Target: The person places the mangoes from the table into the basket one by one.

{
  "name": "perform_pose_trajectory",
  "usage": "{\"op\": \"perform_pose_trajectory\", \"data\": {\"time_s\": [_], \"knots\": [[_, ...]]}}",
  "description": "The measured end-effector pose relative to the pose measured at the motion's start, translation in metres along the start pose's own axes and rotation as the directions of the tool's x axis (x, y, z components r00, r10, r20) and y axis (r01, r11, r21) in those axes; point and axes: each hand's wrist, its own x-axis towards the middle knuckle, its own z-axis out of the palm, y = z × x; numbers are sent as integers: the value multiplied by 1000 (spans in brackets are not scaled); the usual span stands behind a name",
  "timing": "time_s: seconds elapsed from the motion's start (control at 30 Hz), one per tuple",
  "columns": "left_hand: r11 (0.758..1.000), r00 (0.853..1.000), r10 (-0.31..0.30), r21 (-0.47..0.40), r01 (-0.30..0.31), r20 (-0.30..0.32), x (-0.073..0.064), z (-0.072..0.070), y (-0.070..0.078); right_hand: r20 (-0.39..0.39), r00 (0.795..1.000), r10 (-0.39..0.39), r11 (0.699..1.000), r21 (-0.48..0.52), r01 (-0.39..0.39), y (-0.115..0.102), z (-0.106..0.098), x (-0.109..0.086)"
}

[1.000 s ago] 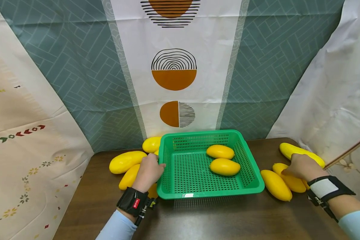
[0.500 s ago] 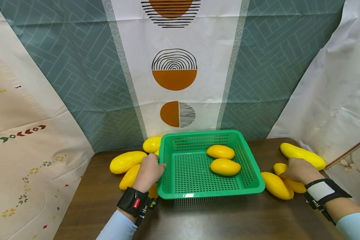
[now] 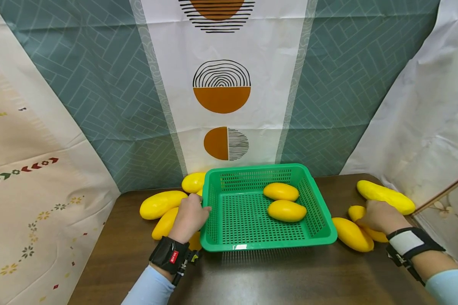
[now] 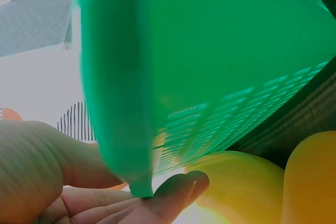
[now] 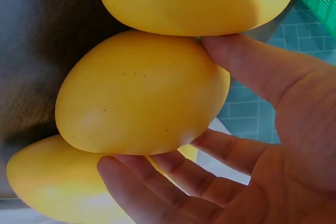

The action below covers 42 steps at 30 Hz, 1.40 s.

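Note:
A green plastic basket [image 3: 269, 245] stands on the table, with two yellow mangoes [image 3: 287, 211] lying inside toward its right. My left hand [image 3: 189, 217] grips the basket's left rim; the left wrist view has the thumb on one side of the rim [image 4: 118, 103] and fingers on the other. At the right, my right hand [image 3: 383, 217] holds a yellow mango [image 5: 142, 93], thumb at its upper side and fingers underneath. Another mango [image 5: 199, 1] touches it above, and one more [image 5: 58, 182] lies below. The hand partly covers these fruits in the head view.
Several yellow mangoes [image 3: 162, 205] lie left of the basket, some partly behind my left hand. A longer yellow fruit [image 3: 385, 197] lies beyond my right hand. Patterned cloth [image 3: 229, 101] hangs behind the brown table [image 3: 275, 281], and pale cloth hangs at both sides.
My right hand has shifted slightly left among the fruits, and the mango nearest the basket has turned a little. The left hand stays on the basket rim.

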Motion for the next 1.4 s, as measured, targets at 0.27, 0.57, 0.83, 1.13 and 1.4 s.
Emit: {"op": "perform_pose_trajectory", "data": {"time_s": [0.27, 0.57, 0.83, 1.13, 1.4], "knots": [[1000, 1000, -12, -6, 12, 13, 0, 0, -1, 6, 1000, 18, 999, 28, -18, -1, 1, 1], [1000, 1000, -20, -6, 20, 15, 0, 0, 0, -71, 997, -22, 999, 34, 24, -2, 6, -1], [1000, 1000, -17, -18, 17, 9, -1, 0, 1, -89, 995, -35, 998, 52, 39, -8, 3, -1], [1000, 1000, -10, -21, 11, 8, -2, 0, 0, -175, 983, -58, 997, 38, 65, -18, -8, 1], [1000, 1000, 6, -20, -6, 3, -1, -1, 1, -259, 961, -98, 994, 25, 108, -28, -21, 5]]}}
